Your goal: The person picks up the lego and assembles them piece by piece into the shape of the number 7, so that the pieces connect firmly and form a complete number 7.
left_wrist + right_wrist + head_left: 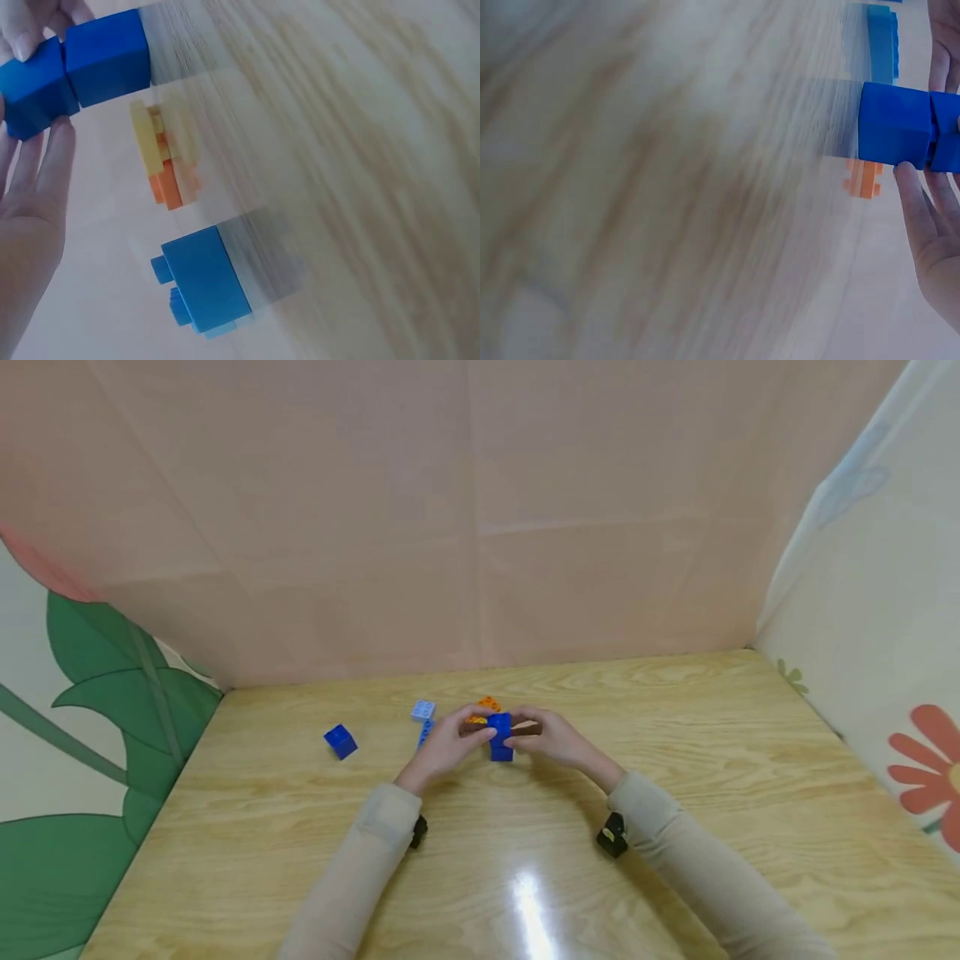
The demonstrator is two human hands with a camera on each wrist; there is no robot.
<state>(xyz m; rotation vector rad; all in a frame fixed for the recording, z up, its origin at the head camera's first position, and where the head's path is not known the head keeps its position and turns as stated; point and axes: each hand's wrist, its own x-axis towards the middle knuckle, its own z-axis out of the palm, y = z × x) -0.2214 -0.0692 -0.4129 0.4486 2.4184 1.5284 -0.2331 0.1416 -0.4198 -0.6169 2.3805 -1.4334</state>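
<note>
In the head view, two dark blue toy blocks stand one on the other near the middle of the table. My left hand (448, 742) grips the upper block (499, 722) from the left, thumb on its near face. From the other side, my right hand (561, 740) holds the same block between thumb and fingers. The lower block (109, 58) rests on the table beneath it, its base against its own reflection. A thin dark seam shows between the two in both wrist views. One right fingertip comes right to the lower block's edge in the right wrist view.
Just behind the hands lie orange and yellow bricks (489, 702), partly hidden. A light blue studded brick (423, 710) and a mid-blue brick (426, 732) sit left of them. Farther left is a separate dark blue block (341, 742). A cloth-covered wall (472, 602) bounds the table's back edge.
</note>
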